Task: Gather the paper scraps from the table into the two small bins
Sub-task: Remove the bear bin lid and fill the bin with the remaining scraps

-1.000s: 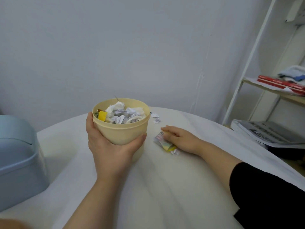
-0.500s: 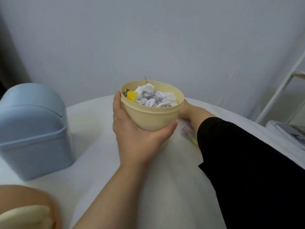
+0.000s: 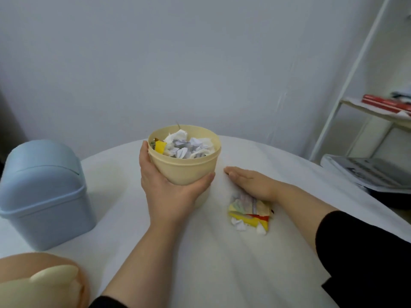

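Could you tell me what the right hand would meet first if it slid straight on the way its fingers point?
The right hand would probably meet the cream bin, beside the left hand gripping it; whether the bin sits off the table is unclear.

Tally on the bench: bins, scraps, hands.

Two small bins: one cream bin, open, its crumpled scraps too packed to count; one blue bin, lidded. One loose heap of scraps outside them, pieces not separable. Two hands: left hand, right hand. One peach lid. One white shelf unit; one grey booklet; red books, number unclear.
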